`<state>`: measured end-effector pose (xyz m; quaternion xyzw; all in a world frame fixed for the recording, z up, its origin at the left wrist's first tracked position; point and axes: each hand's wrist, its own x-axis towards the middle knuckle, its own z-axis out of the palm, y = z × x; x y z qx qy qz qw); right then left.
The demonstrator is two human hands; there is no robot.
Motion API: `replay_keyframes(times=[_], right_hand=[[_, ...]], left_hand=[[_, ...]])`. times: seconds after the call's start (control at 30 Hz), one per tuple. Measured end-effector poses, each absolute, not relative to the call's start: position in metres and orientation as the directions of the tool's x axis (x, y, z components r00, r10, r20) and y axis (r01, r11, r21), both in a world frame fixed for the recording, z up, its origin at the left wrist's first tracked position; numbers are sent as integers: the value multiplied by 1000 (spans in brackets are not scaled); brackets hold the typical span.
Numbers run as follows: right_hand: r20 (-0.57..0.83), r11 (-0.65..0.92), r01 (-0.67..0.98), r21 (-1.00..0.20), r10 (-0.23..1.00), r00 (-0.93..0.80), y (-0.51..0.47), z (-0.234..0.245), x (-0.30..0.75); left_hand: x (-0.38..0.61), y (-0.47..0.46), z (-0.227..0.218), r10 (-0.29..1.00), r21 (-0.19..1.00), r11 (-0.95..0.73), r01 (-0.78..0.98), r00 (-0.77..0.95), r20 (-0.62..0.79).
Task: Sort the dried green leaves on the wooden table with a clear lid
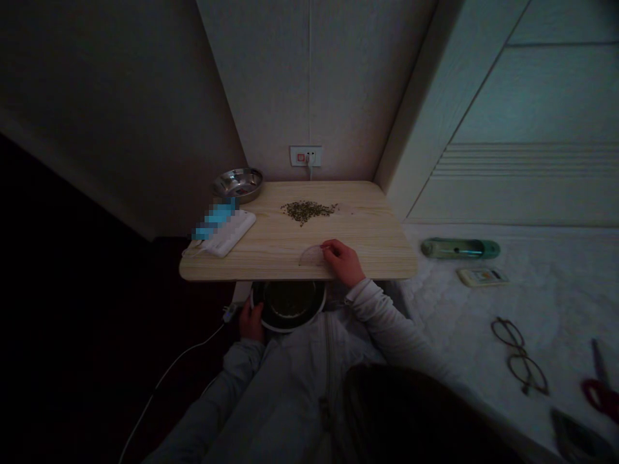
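My right hand [342, 261] is over the front edge of the wooden table, its fingers closed on a clear, half-round plastic piece that looks like a protractor [311, 256]. Farther back on the tabletop lies a loose pile of small dark-green grains [305, 211]. Below the table edge, my left hand [252, 320] grips the left rim of a round dark dish [313, 314] with a pale outer edge. Dark contents fill its middle, too dim to make out. The tabletop partly covers the dish's far side.
A metal bowl [240, 185] and a white power bank [231, 233] stand on the table's left [271, 248]. A wall socket [305, 156] holds a plug. On the bed at right lie a green case [459, 249], glasses [520, 354] and red-handled scissors [599, 393]. A white cable [167, 375] hangs at left.
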<state>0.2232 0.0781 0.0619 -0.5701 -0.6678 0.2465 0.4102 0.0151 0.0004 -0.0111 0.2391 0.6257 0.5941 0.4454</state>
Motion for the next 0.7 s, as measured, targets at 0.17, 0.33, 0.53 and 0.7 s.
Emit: replay_keyframes(times=[0.17, 0.33, 0.53, 0.7], right_hand=[[257, 245, 568, -786, 964, -59, 78, 64, 223], [254, 263, 547, -795, 963, -93, 77, 66, 223], [255, 275, 549, -789, 960, -114, 76, 65, 223], [233, 286, 519, -805, 958, -167, 76, 65, 223]], left_hand=[[16, 0, -9, 830, 959, 180, -216, -490, -267], [17, 0, -5, 823, 964, 193, -180, -506, -259], [16, 0, -8, 824, 961, 193, -199, -499, -269], [15, 1, -10, 821, 966, 179, -187, -512, -251]])
